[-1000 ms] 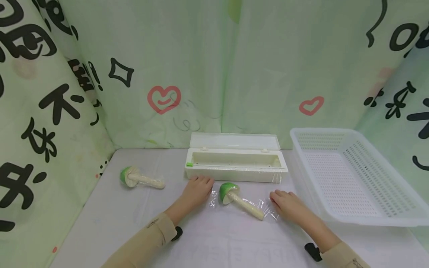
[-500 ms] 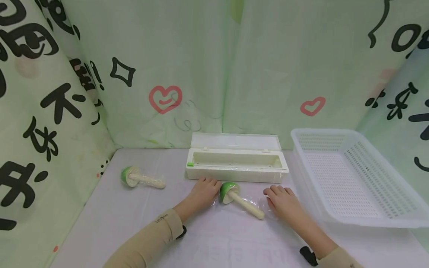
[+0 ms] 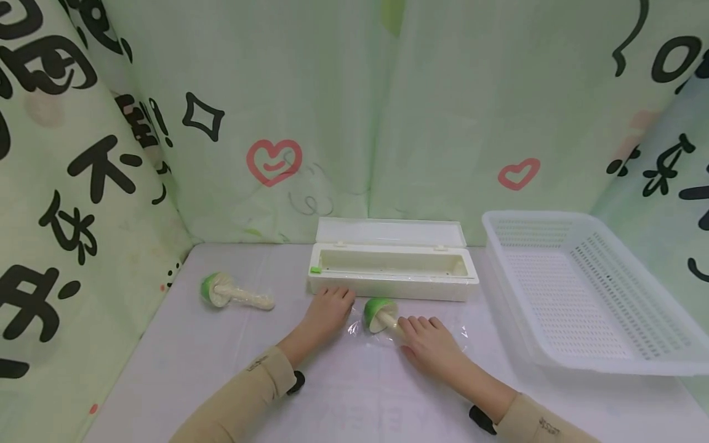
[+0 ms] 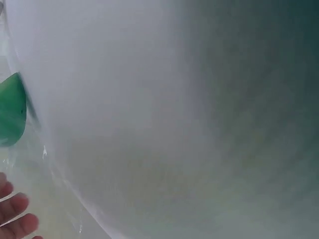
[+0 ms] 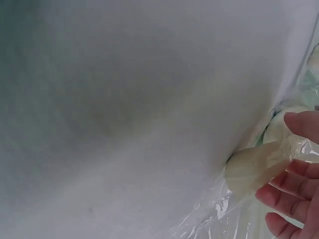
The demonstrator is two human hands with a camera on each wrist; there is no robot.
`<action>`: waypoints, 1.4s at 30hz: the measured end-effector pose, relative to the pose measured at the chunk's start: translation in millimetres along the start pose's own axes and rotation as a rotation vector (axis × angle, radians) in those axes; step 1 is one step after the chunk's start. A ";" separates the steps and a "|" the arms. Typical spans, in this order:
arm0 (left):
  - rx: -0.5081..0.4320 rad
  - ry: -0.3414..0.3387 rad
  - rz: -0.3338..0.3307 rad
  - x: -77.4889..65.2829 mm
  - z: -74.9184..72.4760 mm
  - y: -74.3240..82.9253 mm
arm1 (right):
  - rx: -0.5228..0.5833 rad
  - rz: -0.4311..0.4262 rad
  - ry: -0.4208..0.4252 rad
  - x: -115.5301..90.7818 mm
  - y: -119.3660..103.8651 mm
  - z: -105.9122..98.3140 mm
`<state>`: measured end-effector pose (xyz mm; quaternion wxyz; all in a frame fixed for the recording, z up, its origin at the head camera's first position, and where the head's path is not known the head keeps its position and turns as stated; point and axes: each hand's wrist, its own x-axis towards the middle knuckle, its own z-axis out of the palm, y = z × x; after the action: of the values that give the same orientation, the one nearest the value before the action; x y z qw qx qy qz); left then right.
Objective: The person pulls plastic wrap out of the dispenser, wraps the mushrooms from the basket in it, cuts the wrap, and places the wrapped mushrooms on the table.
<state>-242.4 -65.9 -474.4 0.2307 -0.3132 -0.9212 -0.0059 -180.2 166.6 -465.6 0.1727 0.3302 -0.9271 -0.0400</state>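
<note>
In the head view, a toy mushroom (image 3: 379, 311) with a green cap and cream stem lies on a sheet of clear plastic film (image 3: 354, 326). My right hand (image 3: 429, 344) covers its stem; the right wrist view shows the thumb and fingers on either side of the stem (image 5: 244, 172), with crinkled film around them. My left hand (image 3: 331, 309) rests at the front of a white film box (image 3: 393, 289), beside the film. The left wrist view shows its slightly bent fingertips (image 4: 20, 209) apart from the green cap (image 4: 11, 109), with nothing visibly gripped.
A second green-capped toy mushroom (image 3: 235, 292), wrapped in film, lies at the left. The film box has its lid (image 3: 390, 232) raised at the back. A white perforated basket (image 3: 532, 320) stands on the right of the white-covered table (image 3: 343, 400). Printed curtains (image 3: 437, 111) enclose the table.
My right hand has moved left from the film's right side onto the mushroom's stem. The left hand moved toward the cap, then back to the box front. The mushroom stays in about the same place.
</note>
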 end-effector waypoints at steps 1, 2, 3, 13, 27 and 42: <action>-0.004 0.029 0.004 0.2 0.0 -0.7 | 0.000 0.000 -0.007 1.4 0.0 0.8; -0.008 0.060 0.011 0.5 -0.2 -1.2 | 0.000 0.001 -0.015 2.5 0.1 1.3; -0.015 0.098 0.024 0.9 -0.9 -1.6 | 0.003 0.002 -0.025 3.6 0.2 1.9; -0.125 0.193 0.408 1.1 -6.4 8.3 | 0.055 -0.001 -0.083 9.8 2.8 7.3; 0.091 -0.223 0.254 2.8 5.1 24.1 | 0.314 0.096 -0.220 10.3 7.1 0.5; -0.112 -0.144 0.296 15.6 -12.3 19.0 | 0.080 -0.023 0.086 -1.5 12.7 -10.3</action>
<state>-237.0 -43.6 -459.2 0.1445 -0.4573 -0.8775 -0.0007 -183.1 177.8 -454.0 0.1984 0.3486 -0.9160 0.0094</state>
